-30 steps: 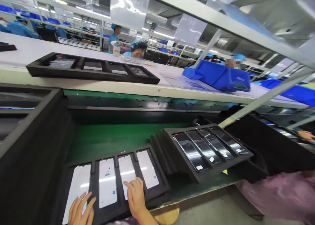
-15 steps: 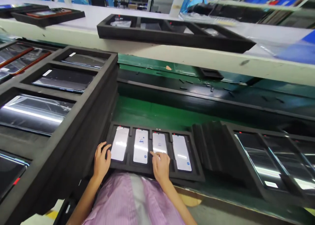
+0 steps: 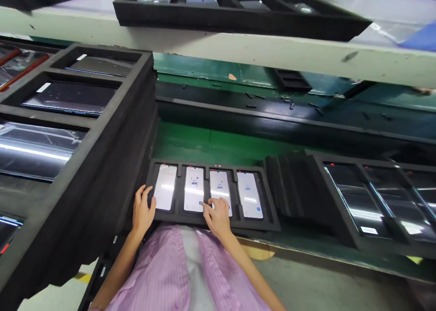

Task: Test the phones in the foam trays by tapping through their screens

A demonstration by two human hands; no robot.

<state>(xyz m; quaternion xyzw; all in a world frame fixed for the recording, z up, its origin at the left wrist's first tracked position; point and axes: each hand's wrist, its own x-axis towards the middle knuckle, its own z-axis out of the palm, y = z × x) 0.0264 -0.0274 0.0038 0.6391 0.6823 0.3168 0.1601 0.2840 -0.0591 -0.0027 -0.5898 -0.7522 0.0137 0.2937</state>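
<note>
In front of my body lies a black foam tray [image 3: 218, 222] with several lit smartphones in its slots. My left hand [image 3: 143, 209] rests at the tray's left edge, fingers apart, its thumb close to the leftmost smartphone [image 3: 165, 187]. My right hand [image 3: 218, 214] reaches over the tray with its index finger extended to the lower right corner of the second smartphone [image 3: 194, 188], by a blue button. That hand holds nothing and covers the lower part of the third smartphone [image 3: 218, 184]. The rightmost smartphone [image 3: 248, 194] shows a white screen with a blue button.
Stacked foam trays with dark phones [image 3: 73, 95] rise high on my left. Another tray of dark phones [image 3: 356, 197] sits at the right beside more stacked foam [image 3: 289, 188]. Beyond are a black channel [image 3: 221, 97] with small black pieces and a white shelf [image 3: 238, 47] bearing a foam tray [image 3: 204, 18].
My view has tipped downward. My right index finger has moved left onto the second smartphone's lower corner. Blue pictures now show on the third and rightmost screens. My left hand stays at the tray's edge.
</note>
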